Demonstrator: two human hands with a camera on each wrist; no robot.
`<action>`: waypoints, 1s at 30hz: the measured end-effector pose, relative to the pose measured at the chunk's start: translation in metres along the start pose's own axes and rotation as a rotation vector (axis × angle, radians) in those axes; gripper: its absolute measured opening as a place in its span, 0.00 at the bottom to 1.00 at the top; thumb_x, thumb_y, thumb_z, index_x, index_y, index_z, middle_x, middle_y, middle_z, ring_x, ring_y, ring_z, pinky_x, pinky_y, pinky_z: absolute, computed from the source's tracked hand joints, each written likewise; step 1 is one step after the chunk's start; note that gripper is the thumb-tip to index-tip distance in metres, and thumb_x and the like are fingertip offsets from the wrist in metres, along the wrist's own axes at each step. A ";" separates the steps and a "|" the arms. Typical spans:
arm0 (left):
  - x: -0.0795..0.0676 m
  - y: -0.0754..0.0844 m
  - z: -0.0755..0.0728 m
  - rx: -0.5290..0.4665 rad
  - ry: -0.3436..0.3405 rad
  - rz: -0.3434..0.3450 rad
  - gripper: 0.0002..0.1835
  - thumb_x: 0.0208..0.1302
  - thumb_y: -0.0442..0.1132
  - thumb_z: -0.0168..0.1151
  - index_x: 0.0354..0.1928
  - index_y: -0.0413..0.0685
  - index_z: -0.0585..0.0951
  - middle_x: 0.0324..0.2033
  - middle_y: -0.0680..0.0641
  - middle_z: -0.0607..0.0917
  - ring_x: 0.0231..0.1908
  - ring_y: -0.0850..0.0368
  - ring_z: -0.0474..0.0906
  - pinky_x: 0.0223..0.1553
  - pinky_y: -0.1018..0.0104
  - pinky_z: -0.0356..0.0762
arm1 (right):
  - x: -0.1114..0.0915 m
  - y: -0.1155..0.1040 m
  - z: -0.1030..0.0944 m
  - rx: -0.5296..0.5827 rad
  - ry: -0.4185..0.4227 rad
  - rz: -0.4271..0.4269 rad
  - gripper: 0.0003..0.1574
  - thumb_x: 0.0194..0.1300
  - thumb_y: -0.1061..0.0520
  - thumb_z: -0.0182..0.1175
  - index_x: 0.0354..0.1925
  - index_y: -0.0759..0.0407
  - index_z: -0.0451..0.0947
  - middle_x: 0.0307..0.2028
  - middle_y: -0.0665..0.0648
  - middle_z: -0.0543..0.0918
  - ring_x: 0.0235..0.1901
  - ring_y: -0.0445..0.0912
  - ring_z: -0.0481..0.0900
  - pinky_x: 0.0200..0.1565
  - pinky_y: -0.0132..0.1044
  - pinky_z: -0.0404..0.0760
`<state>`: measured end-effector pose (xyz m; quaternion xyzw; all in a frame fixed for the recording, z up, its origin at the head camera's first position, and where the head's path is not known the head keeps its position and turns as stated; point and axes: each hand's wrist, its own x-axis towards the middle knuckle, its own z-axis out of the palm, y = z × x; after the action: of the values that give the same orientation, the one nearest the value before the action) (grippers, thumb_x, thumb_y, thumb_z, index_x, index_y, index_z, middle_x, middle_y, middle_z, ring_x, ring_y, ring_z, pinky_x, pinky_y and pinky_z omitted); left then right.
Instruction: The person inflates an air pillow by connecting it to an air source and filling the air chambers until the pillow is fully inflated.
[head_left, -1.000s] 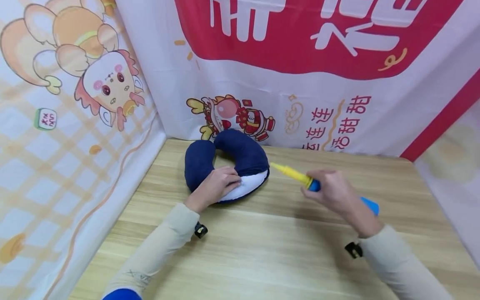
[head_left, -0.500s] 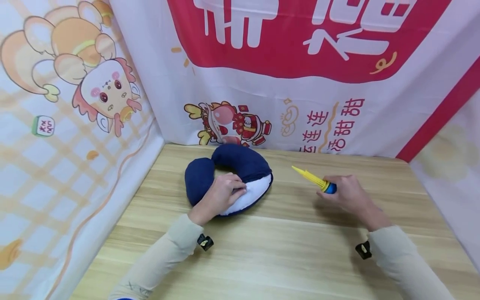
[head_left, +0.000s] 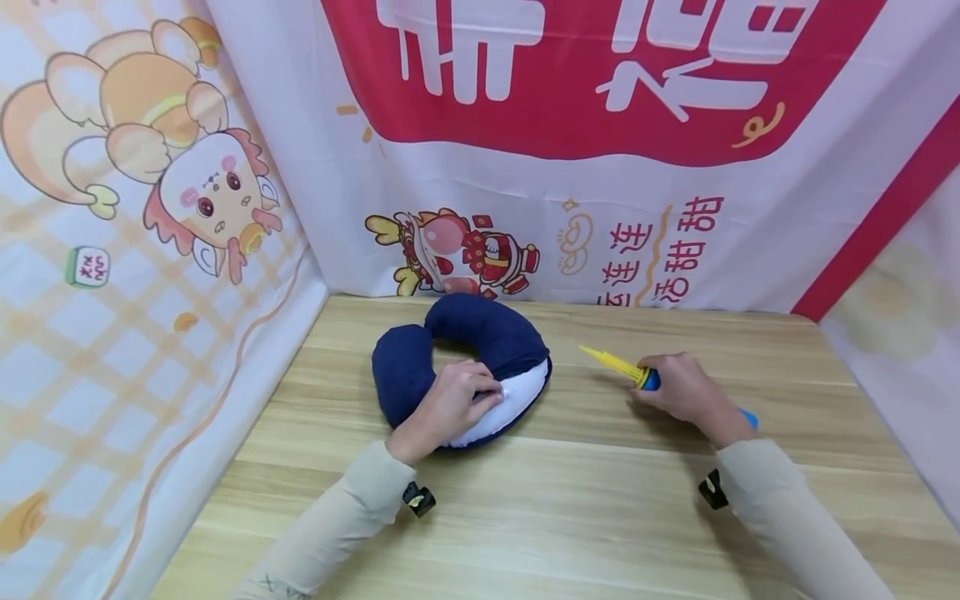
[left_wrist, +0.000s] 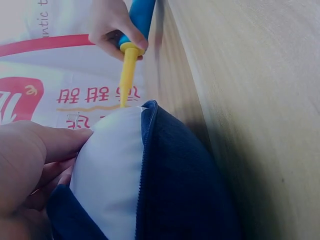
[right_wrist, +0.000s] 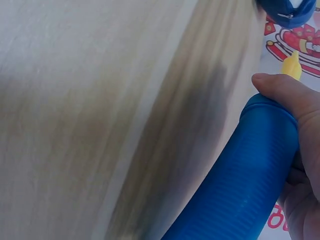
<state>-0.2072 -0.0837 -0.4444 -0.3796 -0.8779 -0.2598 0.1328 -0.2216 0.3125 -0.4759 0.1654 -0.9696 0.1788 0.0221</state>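
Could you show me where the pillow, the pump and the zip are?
Pillow (head_left: 495, 333): head view, on its navy cover.
Pump (right_wrist: 245, 160): right wrist view, on its blue barrel.
Zip (left_wrist: 140, 177): left wrist view, on its row of teeth.

Left sleeve (head_left: 333, 533): long, beige, light creases, ends at left cuff (head_left: 386, 471). Dark line marking (head_left: 279, 587) on it, elbow-ward of left cuff, too small to read. Angular black wrist mount (head_left: 418, 498), pale bit in the middle, just beside left cuff. Right sleeve (head_left: 798, 521): also beige, well right of left cuff. Second black mount (head_left: 712, 490) on its side facing left cuff. Left hand (head_left: 453, 408) bare, just past left cuff; right hand (head_left: 686, 387) bare too.
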 end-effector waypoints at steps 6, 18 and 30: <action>-0.001 0.001 0.003 0.005 -0.007 -0.001 0.04 0.64 0.38 0.76 0.39 0.47 0.93 0.36 0.51 0.91 0.39 0.56 0.86 0.45 0.61 0.86 | 0.001 0.003 0.007 -0.005 -0.045 -0.003 0.29 0.58 0.49 0.80 0.49 0.68 0.86 0.35 0.59 0.89 0.28 0.42 0.78 0.30 0.36 0.80; -0.001 -0.001 0.003 0.001 -0.006 -0.013 0.04 0.65 0.37 0.76 0.40 0.46 0.93 0.37 0.51 0.91 0.39 0.57 0.86 0.43 0.62 0.86 | 0.002 0.002 0.012 -0.002 -0.058 0.030 0.34 0.59 0.47 0.79 0.53 0.70 0.84 0.41 0.64 0.89 0.32 0.45 0.79 0.35 0.41 0.82; -0.002 -0.001 0.004 -0.018 0.003 -0.026 0.04 0.65 0.37 0.76 0.40 0.46 0.93 0.37 0.51 0.91 0.39 0.57 0.86 0.44 0.62 0.86 | -0.001 -0.014 -0.013 -0.042 0.014 -0.017 0.39 0.61 0.45 0.78 0.59 0.71 0.82 0.50 0.70 0.89 0.45 0.58 0.89 0.51 0.59 0.87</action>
<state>-0.2069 -0.0834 -0.4486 -0.3692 -0.8802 -0.2697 0.1274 -0.2163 0.3051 -0.4591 0.1718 -0.9716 0.1592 0.0338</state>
